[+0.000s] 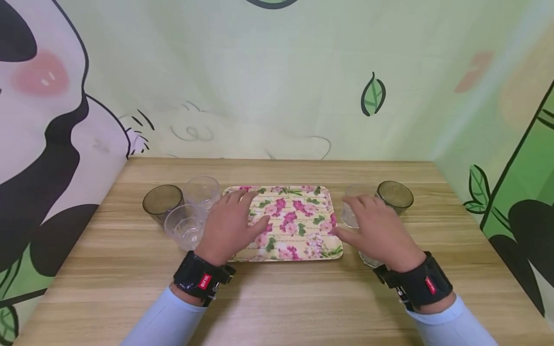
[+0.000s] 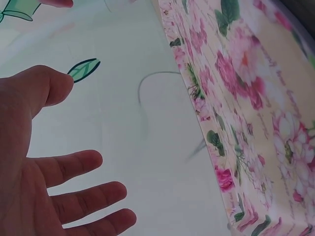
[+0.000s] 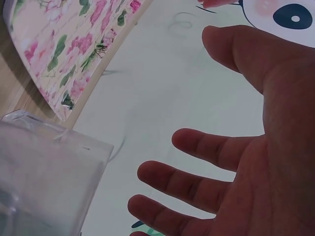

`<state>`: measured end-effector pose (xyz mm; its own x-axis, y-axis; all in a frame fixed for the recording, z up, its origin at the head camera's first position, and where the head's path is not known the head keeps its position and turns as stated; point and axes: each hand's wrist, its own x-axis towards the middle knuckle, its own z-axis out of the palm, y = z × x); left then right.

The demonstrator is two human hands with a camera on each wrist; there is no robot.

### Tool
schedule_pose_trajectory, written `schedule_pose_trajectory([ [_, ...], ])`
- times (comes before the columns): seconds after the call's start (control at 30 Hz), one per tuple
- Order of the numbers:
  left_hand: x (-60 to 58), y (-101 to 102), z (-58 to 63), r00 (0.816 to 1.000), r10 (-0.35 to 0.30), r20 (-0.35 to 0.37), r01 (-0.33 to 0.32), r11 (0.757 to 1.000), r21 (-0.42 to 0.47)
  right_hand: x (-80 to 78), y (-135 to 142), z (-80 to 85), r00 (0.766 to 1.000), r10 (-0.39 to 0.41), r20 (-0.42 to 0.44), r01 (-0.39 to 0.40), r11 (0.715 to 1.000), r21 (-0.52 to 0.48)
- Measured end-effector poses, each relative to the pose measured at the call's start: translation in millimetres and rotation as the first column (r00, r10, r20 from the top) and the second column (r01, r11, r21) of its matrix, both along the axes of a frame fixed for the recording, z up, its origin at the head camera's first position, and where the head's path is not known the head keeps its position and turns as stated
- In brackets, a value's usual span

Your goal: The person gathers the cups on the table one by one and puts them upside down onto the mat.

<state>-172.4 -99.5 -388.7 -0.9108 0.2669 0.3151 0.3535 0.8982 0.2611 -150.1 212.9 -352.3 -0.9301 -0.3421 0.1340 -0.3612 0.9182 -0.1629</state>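
A rectangular tray with pink flowers and green leaves lies on the table between both hands. Over its left side is my left hand, thumb and fingers spread; nothing is in its grasp in the left wrist view. My right hand, also spread and holding nothing, hovers by the tray's right edge. Beside the left hand stand a smoky dark glass and two clear ones, a rear glass and a front glass. The right hand partly covers a clear glass and another clear glass nearer me.
Behind the right hand stands a second smoky glass. The wooden table ends at a pale green backdrop printed with leaves and a panda, which also rises along both sides.
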Motion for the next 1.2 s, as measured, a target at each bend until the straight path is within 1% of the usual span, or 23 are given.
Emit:
schedule_pose_trajectory([
  [0.27, 0.1, 0.2, 0.2, 1.0, 0.004, 0.01, -0.004, 1.0, 0.01, 1.1, 9.3, -2.7, 1.0, -0.005, 0.012, 0.005, 1.0, 0.017],
  [0.73, 1.3, -1.0, 3.7, 0.999, 0.01, -0.039, -0.009, 0.999, 0.043, 6.4, 20.4, -0.9, 0.999, -0.029, 0.018, 0.028, 0.999, 0.043],
  [0.8, 1.7, -1.9, 4.5, 0.999, 0.001, -0.053, 0.001, 0.999, 0.045, 7.5, 22.6, -1.3, 0.999, -0.032, 0.017, 0.032, 0.999, 0.041],
  [1.0, 0.0, -2.9, 5.9, 0.993, -0.053, -0.104, 0.059, 0.997, 0.052, 10.5, 29.9, -5.1, 0.998, -0.057, 0.022, 0.056, 0.998, 0.042],
  [1.2, 0.2, -4.2, 9.2, 0.992, -0.055, -0.117, 0.063, 0.995, 0.071, 11.6, 32.4, -8.2, 0.998, -0.05, 0.035, 0.049, 0.998, 0.041],
])
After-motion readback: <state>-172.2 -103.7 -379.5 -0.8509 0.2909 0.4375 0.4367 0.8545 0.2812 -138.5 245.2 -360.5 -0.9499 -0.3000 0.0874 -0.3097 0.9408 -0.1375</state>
